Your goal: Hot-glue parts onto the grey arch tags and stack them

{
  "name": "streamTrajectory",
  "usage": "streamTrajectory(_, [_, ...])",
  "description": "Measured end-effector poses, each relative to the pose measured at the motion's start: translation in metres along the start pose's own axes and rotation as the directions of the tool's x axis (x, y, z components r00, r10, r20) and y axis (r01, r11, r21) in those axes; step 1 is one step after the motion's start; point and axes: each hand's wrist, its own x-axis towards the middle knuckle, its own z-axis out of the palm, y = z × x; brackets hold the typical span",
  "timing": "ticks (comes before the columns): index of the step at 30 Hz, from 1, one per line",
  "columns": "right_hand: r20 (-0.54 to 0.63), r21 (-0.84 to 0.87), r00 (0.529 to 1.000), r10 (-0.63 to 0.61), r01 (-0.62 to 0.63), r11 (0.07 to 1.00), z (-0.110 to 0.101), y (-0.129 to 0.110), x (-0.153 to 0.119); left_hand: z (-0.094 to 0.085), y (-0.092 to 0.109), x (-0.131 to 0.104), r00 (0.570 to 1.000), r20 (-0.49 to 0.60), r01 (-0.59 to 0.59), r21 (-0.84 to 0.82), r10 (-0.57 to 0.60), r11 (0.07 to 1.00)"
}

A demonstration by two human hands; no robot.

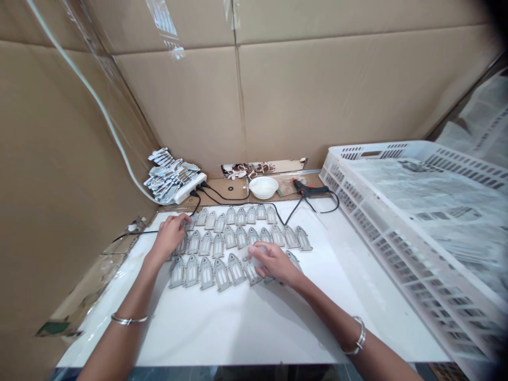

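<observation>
Three rows of grey rocket-shaped pieces (206,272) with pale centres lie on the white tabletop (190,328). At the left end of the back row, the bent fingers of my left hand (172,233) close on the edge of one rocket-shaped piece (191,221), which stays on the table. My right hand (275,263) is over the right part of the front row, its fingers wrapped round a pale, translucent object (259,255). That object's kind is blurred and partly covered by the fingers. Beneath this hand, several pieces are partly hidden.
A white bowl (263,187) and a black glue gun (311,189) stand along the back. At back left, a pile of white-and-grey pieces (169,174) sits beside a power strip (190,189) with cables. A white plastic crate (369,233) with newspaper takes up the right. Cardboard walls (297,95) enclose the table.
</observation>
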Motion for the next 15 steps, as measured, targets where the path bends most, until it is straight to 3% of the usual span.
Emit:
streamTrajectory(5, [-0.004, 0.000, 1.000, -0.005, 0.005, 1.000, -0.001, -0.002, -0.001, -0.002, 0.009, -0.003, 0.998, 0.059, -0.005, 0.063, 0.001, 0.998])
streamTrajectory(12, [-0.004, 0.015, 1.000, -0.004, 0.004, 1.000, 0.000, -0.006, -0.003, -0.003, 0.015, -0.003, 0.993, 0.111, 0.039, -0.017, -0.036, 0.999])
streamTrajectory(15, [-0.007, 0.032, 1.000, 0.002, -0.002, 0.999, 0.000, -0.005, -0.002, -0.007, 0.027, -0.005, 0.997, 0.063, 0.045, -0.088, -0.040, 0.995])
